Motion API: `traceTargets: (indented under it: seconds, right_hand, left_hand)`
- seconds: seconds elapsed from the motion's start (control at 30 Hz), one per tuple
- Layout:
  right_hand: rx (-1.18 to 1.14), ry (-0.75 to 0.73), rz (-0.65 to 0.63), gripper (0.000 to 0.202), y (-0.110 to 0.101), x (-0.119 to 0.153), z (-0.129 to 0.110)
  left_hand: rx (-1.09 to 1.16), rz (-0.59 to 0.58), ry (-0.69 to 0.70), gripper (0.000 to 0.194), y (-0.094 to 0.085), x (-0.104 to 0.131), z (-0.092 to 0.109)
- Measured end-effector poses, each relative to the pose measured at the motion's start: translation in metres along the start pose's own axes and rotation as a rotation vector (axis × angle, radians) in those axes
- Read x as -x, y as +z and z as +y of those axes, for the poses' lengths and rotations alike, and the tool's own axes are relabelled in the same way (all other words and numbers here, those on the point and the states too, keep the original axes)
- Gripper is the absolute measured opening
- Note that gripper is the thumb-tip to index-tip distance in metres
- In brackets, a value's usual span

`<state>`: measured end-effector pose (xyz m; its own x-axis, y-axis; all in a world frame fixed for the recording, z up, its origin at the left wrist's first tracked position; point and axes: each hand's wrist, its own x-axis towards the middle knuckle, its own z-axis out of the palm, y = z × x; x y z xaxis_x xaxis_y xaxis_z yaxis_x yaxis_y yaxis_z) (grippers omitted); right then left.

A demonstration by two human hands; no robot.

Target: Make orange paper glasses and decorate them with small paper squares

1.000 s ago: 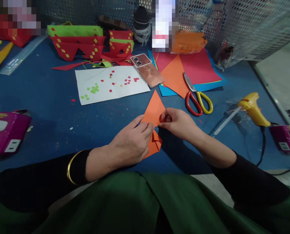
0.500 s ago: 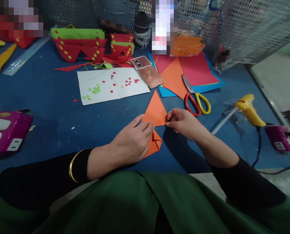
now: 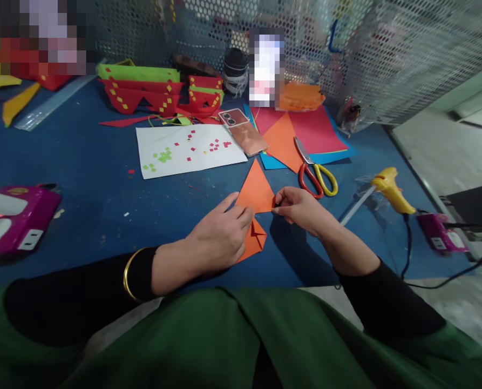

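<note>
An orange paper triangle [image 3: 256, 189] lies point away from me on the blue table. Its lower right corner is pinched between the thumb and finger of my right hand [image 3: 301, 209]. My left hand [image 3: 220, 232] is closed over the triangle's lower left edge, fingers bent onto the paper. Below it shows a folded orange paper piece [image 3: 257, 241] with creased flaps, partly hidden under my left hand. Whether the two orange parts are joined I cannot tell. Nearest to my right hand are scissors [image 3: 317, 178] with one red and one yellow handle.
White paper [image 3: 176, 167] with small red and green squares lies ahead, with a phone [image 3: 246, 135] on its edge. Red paper masks [image 3: 143, 97] stand behind. Coloured sheets [image 3: 317, 129] lie back right. A yellow glue gun [image 3: 392, 189] is at right, a purple device [image 3: 34, 216] at left.
The camera view has shifted a little, so the table's things appear slightly moved. My hands keep their places on the orange paper.
</note>
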<state>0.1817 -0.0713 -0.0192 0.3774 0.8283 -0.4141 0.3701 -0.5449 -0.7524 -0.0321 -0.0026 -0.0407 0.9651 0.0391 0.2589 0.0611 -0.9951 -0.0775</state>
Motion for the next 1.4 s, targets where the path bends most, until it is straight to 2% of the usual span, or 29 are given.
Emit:
traceTargets:
  seconds: [0.13,0.27,0.3,0.37,0.43,0.47,0.53,0.73,1.13,1.4]
  right_hand:
    - [0.015,-0.033,0.05,0.015,-0.001,0.006,0.006]
    - [0.072,-0.181,0.245,0.016,0.006,0.025,0.019]
    - [0.123,-0.274,0.326,0.018,0.009,0.031,0.022]
    - [0.334,-0.592,0.426,0.019,0.016,0.041,0.026]
    - [0.535,-0.884,0.393,0.023,0.023,0.046,0.027]
    - [0.606,-0.975,0.351,0.026,0.027,0.047,0.028]
    - [0.714,-1.053,0.306,0.032,0.033,0.047,0.03]
    - [0.893,-0.987,0.337,0.048,0.046,0.048,0.038]
    - [0.899,-0.966,0.334,0.054,0.042,0.051,0.041]
    - [0.911,-0.912,0.437,0.055,0.047,0.054,0.04]
  left_hand:
    - [-0.001,-0.015,0.008,0.036,0.0,-0.001,0.0]
    - [-0.008,0.003,0.003,0.036,0.001,-0.001,0.0]
    - [-0.009,0.01,0.001,0.037,0.001,0.0,0.0]
    - [-0.014,0.019,0.0,0.037,0.0,0.0,0.0]
    - [-0.017,0.03,0.0,0.035,-0.001,-0.001,0.0]
    - [-0.017,0.037,0.001,0.035,-0.002,-0.001,0.0]
    - [-0.02,0.042,0.002,0.035,-0.003,-0.001,0.0]
    - [-0.048,0.04,-0.005,0.042,-0.004,-0.001,0.001]
    - [-0.055,-0.043,0.014,0.042,-0.004,0.002,0.002]
    - [-0.086,-0.044,0.019,0.04,-0.004,0.0,0.004]
